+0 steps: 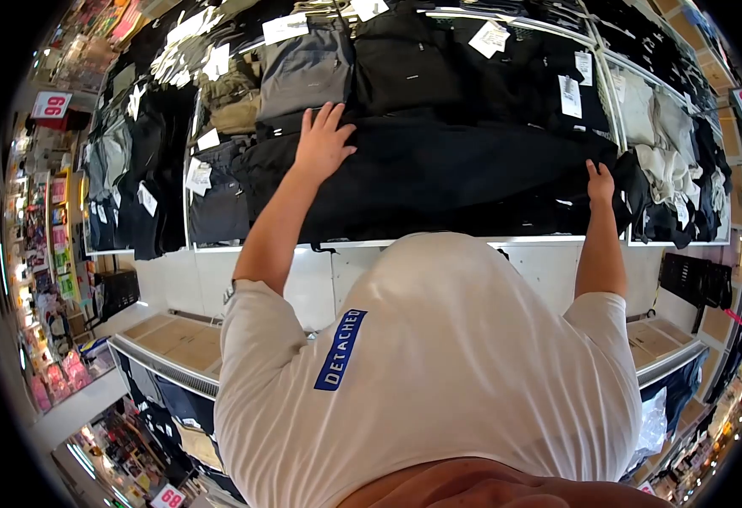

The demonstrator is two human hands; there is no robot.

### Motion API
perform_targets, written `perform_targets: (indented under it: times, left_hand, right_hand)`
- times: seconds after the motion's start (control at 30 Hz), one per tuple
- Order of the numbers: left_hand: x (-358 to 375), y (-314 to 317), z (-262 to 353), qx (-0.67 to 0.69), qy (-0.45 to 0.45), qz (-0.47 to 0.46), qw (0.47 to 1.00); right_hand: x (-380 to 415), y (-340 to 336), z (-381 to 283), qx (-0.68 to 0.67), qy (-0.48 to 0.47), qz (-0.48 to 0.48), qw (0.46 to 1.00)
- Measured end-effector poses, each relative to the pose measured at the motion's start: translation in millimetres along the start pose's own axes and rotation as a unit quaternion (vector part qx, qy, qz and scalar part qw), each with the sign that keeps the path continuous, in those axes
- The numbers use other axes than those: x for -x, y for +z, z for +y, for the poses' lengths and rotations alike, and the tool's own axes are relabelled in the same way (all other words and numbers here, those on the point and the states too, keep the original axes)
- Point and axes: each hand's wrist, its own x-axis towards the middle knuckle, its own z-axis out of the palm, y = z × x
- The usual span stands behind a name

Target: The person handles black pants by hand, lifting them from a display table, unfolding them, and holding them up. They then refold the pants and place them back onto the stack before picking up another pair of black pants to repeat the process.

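Note:
A pair of black trousers [439, 165] lies stretched sideways across the front of the clothing display. My left hand [324, 146] rests flat on its upper left part, fingers spread, just below a folded grey garment [305, 72]. At the far right end my right hand [600, 182] pinches the edge of the black cloth; some of its fingers are hidden. Behind the trousers sits a folded black garment [405, 68]. Dark folded garments [218, 199] with white tags lie to the left of the cloth.
White metal rails [604, 76] divide the display. Light garments [663, 118] fill the right section, and dark ones [163, 144] hang over the left. A white panel [303, 275] forms the front, close to my body. Behind me stand other racks with cardboard boxes [185, 339].

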Motion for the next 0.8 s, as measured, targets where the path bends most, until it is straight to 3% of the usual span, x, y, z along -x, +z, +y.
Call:
perform_targets:
  times: [0.07,0.13,0.2,0.27,0.33,0.43,0.47,0.53,0.6,0.7,0.8]
  left_hand:
    - [-14,-1,-11,-0.028,-0.013,-0.164,0.986]
    - [-29,-10,-29,0.0,0.039,-0.226,0.973]
    - [-41,19,-78,0.213,0.023,-0.214,0.953]
    - [-55,17,-96,0.29,-0.135,-0.197,0.927]
    - [-59,41,-107,0.31,-0.178,-0.199,0.912]
    - [-62,48,-75,0.168,-0.193,-0.075,0.964]
    - [-59,45,-60,0.166,-0.191,-0.077,0.964]
    - [-46,35,-33,0.162,-0.185,0.066,0.967]
    - [-18,29,-16,0.18,-0.236,0.085,0.951]
    - [50,31,-15,0.137,-0.237,0.156,0.949]
    - [133,35,-26,0.061,-0.364,0.154,0.917]
  right_hand:
    - [-8,1,13,-0.004,-0.018,0.012,1.0]
    - [-6,1,15,-0.01,-0.038,0.013,0.999]
    - [-3,-2,12,-0.009,-0.035,0.018,0.999]
    - [-3,2,11,0.008,-0.046,0.031,0.998]
    - [1,2,-1,-0.001,-0.022,0.002,1.0]
    - [-2,12,-10,-0.015,-0.002,-0.036,0.999]
    - [-4,15,-8,-0.017,-0.001,-0.044,0.999]
    - [-5,20,-4,-0.025,-0.012,-0.022,0.999]
    - [-4,23,-7,-0.027,-0.018,-0.009,0.999]
    - [0,22,-15,-0.104,0.036,-0.058,0.992]
    - [19,15,-42,-0.142,0.07,-0.101,0.982]
